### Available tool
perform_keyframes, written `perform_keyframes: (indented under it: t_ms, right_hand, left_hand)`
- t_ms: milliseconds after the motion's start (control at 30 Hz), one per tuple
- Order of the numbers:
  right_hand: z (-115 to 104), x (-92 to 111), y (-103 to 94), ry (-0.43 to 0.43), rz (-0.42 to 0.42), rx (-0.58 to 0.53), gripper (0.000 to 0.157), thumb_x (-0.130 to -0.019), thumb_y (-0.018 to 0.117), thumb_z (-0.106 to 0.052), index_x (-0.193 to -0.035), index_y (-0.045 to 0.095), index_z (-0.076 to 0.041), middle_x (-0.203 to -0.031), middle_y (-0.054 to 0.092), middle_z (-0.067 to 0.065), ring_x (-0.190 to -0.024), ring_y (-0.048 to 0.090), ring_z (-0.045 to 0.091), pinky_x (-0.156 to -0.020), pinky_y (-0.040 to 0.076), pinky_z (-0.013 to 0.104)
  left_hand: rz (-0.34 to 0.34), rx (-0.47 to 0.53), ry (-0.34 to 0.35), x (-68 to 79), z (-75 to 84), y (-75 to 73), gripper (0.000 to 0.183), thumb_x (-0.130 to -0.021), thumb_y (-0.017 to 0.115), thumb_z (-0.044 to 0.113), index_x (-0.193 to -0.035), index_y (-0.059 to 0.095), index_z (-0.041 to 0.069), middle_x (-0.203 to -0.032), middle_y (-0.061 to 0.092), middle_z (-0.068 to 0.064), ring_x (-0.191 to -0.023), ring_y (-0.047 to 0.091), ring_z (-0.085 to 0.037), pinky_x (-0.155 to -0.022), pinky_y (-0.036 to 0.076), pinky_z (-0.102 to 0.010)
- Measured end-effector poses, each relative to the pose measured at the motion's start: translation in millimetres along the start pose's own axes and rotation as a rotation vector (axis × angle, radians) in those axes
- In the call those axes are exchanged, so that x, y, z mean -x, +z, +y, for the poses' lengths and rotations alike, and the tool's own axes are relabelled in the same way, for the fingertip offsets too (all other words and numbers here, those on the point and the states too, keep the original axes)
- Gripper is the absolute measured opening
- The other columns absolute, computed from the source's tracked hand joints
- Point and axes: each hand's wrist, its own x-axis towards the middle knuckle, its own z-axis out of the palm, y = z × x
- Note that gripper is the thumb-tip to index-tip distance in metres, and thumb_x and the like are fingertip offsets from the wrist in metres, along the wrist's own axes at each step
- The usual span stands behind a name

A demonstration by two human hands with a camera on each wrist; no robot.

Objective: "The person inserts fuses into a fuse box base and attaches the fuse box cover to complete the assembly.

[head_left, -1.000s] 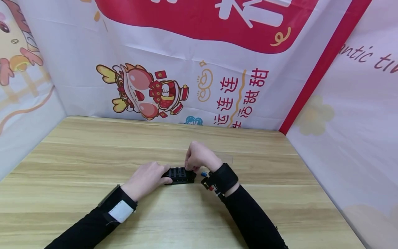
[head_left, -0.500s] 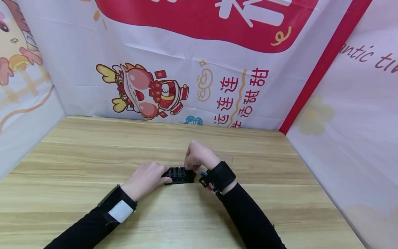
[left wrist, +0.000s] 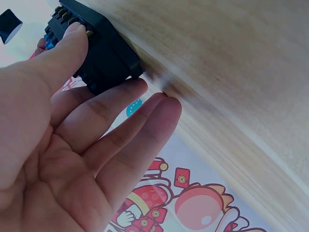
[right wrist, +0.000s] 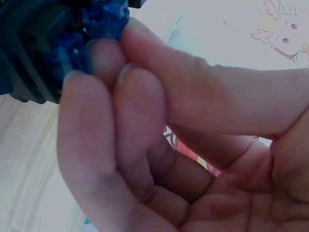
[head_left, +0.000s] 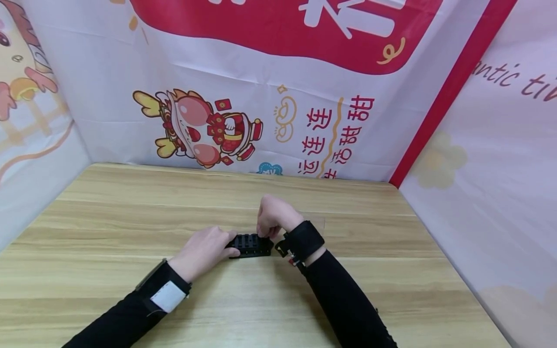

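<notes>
Black block [head_left: 250,245] is lying on wood table [head_left: 226,309], long axis running L-R. I'm seeing L hand [head_left: 203,253] gripping its L end, R hand [head_left: 277,216] pinching blue bits [right wrist: 72,53] at R, which R wrist view's showing, head view's hiding.

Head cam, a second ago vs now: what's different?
The right wristband has swung left and slightly forward; the right hand barely shifted, working at the same end of the black block. Nothing visibly taken or let go. Unchanged: left hand holding the other end, block in place.
</notes>
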Motion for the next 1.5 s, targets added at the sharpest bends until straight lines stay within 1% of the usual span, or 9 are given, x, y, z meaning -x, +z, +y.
perform_keyframes:
  t_ms: [267, 500, 733, 933, 1000, 1067, 1233, 1367, 1500]
  right_hand:
    - [0.2, -0.2, 1.2, 0.001, 0.016, -0.019, 0.014, -0.074, 0.072, 0.007, -0.066, 0.069, -0.003, -0.064, 0.062, 0.007, -0.056, 0.059, 0.019, -0.054, 0.050, 0.031]
    - [0.6, 0.7, 1.7, 0.018, 0.028, -0.032, 0.014, -0.075, 0.073, 0.006, -0.065, 0.069, -0.004, -0.064, 0.062, 0.007, -0.055, 0.058, 0.019, -0.056, 0.050, 0.032]
    - [0.2, 0.2, 1.7, 0.026, 0.039, -0.026, 0.013, -0.074, 0.072, 0.006, -0.066, 0.069, -0.004, -0.064, 0.063, 0.007, -0.055, 0.059, 0.019, -0.054, 0.050, 0.031]
    - [1.1, -2.3, 3.1, 0.033, 0.037, -0.016, 0.014, -0.074, 0.072, 0.006, -0.066, 0.069, -0.005, -0.066, 0.064, 0.006, -0.056, 0.060, 0.018, -0.053, 0.049, 0.029]
    - [2.8, -1.8, 3.2, 0.016, 0.036, -0.018, 0.014, -0.074, 0.072, 0.006, -0.066, 0.069, -0.005, -0.065, 0.064, 0.006, -0.056, 0.061, 0.018, -0.053, 0.049, 0.029]
    - [5.5, -1.3, 3.7, -0.024, 0.033, -0.033, 0.014, -0.074, 0.072, 0.006, -0.065, 0.069, -0.004, -0.064, 0.064, 0.006, -0.056, 0.061, 0.019, -0.055, 0.050, 0.031]
    - [16.1, 0.4, 3.1, -0.124, -0.013, -0.118, 0.012, -0.077, 0.071, 0.005, -0.068, 0.069, -0.003, -0.065, 0.063, 0.008, -0.060, 0.063, 0.024, -0.061, 0.051, 0.036]
    - [20.1, 1.8, 1.4, -0.142, -0.054, -0.174, 0.010, -0.078, 0.070, 0.005, -0.071, 0.069, -0.002, -0.068, 0.063, 0.010, -0.061, 0.062, 0.025, -0.065, 0.051, 0.039]
    - [19.1, 1.7, 0.7, -0.146, -0.060, -0.178, 0.008, -0.077, 0.071, 0.004, -0.072, 0.069, -0.002, -0.069, 0.064, 0.011, -0.061, 0.062, 0.025, -0.065, 0.051, 0.040]
  left_hand:
    - [0.010, -0.004, 0.011, 0.3, -0.3, -0.6, 0.025, -0.083, 0.071, 0.036, -0.081, 0.060, 0.014, -0.058, 0.042, 0.006, -0.051, 0.039, -0.008, -0.045, 0.030, -0.024]
    - [0.007, -0.003, 0.010, 0.2, -0.5, 0.0, 0.024, -0.083, 0.071, 0.036, -0.083, 0.061, 0.014, -0.059, 0.043, 0.005, -0.051, 0.040, -0.008, -0.046, 0.030, -0.024]
    - [0.025, 0.001, 0.014, -0.1, -1.3, -0.6, 0.025, -0.083, 0.072, 0.035, -0.080, 0.059, 0.014, -0.059, 0.042, 0.005, -0.051, 0.039, -0.008, -0.046, 0.030, -0.024]
    - [0.024, -0.013, 0.024, 0.2, -1.7, 0.9, 0.025, -0.083, 0.072, 0.035, -0.081, 0.060, 0.013, -0.059, 0.042, 0.006, -0.050, 0.039, -0.008, -0.046, 0.030, -0.023]
    - [0.024, -0.013, 0.026, 0.3, -1.4, 0.7, 0.025, -0.083, 0.072, 0.035, -0.081, 0.060, 0.013, -0.059, 0.043, 0.005, -0.050, 0.039, -0.008, -0.046, 0.030, -0.024]
    - [0.022, -0.015, 0.023, 0.7, -1.4, 1.0, 0.025, -0.083, 0.072, 0.036, -0.081, 0.060, 0.013, -0.059, 0.043, 0.006, -0.051, 0.040, -0.008, -0.047, 0.031, -0.024]
    - [0.019, -0.020, 0.025, 1.1, -0.2, 0.9, 0.026, -0.082, 0.072, 0.036, -0.081, 0.060, 0.013, -0.059, 0.042, 0.005, -0.051, 0.039, -0.008, -0.047, 0.032, -0.024]
    - [0.024, -0.019, 0.029, 1.2, 0.3, 0.2, 0.026, -0.083, 0.071, 0.036, -0.079, 0.059, 0.014, -0.058, 0.041, 0.006, -0.050, 0.038, -0.008, -0.046, 0.030, -0.024]
    - [0.030, -0.011, 0.024, 1.9, 0.1, -0.8, 0.026, -0.083, 0.071, 0.035, -0.078, 0.058, 0.014, -0.057, 0.040, 0.006, -0.049, 0.036, -0.007, -0.045, 0.028, -0.024]
